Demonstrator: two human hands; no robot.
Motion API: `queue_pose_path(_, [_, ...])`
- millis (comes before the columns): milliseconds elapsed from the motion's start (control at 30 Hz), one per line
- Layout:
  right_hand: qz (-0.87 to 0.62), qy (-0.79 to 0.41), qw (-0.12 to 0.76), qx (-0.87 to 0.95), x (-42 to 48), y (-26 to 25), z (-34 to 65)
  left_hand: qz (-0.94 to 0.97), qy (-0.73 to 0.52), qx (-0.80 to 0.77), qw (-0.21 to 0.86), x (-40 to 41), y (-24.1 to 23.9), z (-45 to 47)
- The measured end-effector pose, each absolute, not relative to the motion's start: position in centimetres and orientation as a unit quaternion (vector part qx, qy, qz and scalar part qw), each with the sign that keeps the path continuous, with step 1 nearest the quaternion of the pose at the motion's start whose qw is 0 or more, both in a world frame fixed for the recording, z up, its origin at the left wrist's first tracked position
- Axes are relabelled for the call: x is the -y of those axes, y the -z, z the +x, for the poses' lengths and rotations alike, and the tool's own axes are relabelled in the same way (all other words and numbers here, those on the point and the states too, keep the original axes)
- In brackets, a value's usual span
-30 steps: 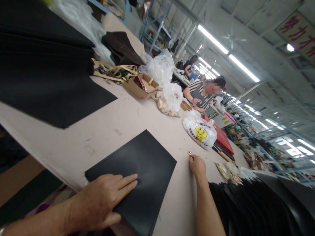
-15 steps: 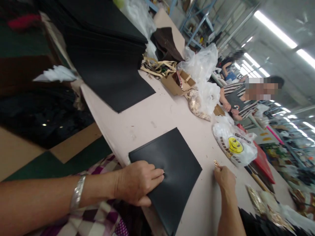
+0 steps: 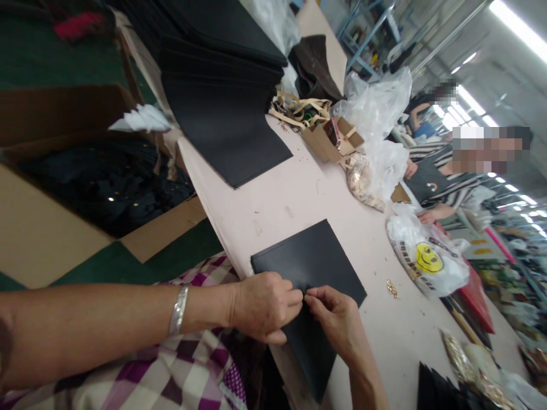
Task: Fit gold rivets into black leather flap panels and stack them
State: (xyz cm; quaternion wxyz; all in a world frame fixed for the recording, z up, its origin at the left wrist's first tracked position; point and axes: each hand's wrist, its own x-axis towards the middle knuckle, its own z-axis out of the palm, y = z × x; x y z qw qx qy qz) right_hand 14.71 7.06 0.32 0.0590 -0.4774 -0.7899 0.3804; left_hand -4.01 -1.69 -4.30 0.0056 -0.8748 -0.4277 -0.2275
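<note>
I judged the work to be at a fitting step. The left hand [image 3: 262, 304] and right hand [image 3: 335, 322] met at the middle of the black sheet [image 3: 318, 259], which lay on the table [image 3: 299, 199] and overhung its near edge. Both sets of fingertips were pinched together and touching, but what they gripped was hidden. The next move, I judged, called for fine, steady pressure there. A gold piece [image 3: 391, 288] lay apart to the right, too small to make out.

Place: a factory workshop floor.
Signs: long worktable [image 3: 299, 199], stacked black sheets [image 3: 222, 62], bags of metal fittings [image 3: 367, 182], metal shelving [image 3: 363, 34], strip lights [image 3: 517, 28], another worker [image 3: 444, 182] seated.
</note>
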Motion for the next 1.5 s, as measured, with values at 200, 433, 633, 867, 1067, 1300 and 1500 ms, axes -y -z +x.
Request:
queue_pose_path(200, [-0.476, -0.327, 0.0, 0.816, -7.7, -1.5, 13.3, -0.873, 0.236, 0.426, 0.007, 1.8, 4.3, -4.0])
queue_pose_path(433, [-0.513, -0.381, -0.072, 0.766, -9.0, -1.3, 12.3, -0.871, 0.24, 0.428, 0.001, 1.7, 4.2, -4.1])
queue_pose_path(633, [-0.503, -0.325, -0.085, 0.797, -8.5, -2.4, 11.8, -0.87, 0.253, 0.423, 0.002, 1.7, 4.3, -4.2])
queue_pose_path(867, [-0.507, -0.339, -0.075, 0.789, -8.2, -2.0, 12.8, -0.871, 0.254, 0.42, -0.014, 1.7, 4.3, -4.2])
queue_pose_path(1067, [-0.505, -0.383, -0.067, 0.77, -8.5, -1.9, 13.0, -0.869, 0.26, 0.42, -0.011, 1.6, 4.3, -4.2])
queue_pose_path(1300, [-0.526, -0.373, -0.066, 0.762, -8.5, -1.5, 12.9, -0.871, 0.256, 0.418, -0.017, 1.7, 4.3, -4.2])
queue_pose_path(1500, [-0.543, -0.401, -0.093, 0.732, -9.5, -0.9, 12.9, -0.876, 0.229, 0.422, -0.027, 1.5, 4.0, -4.4])
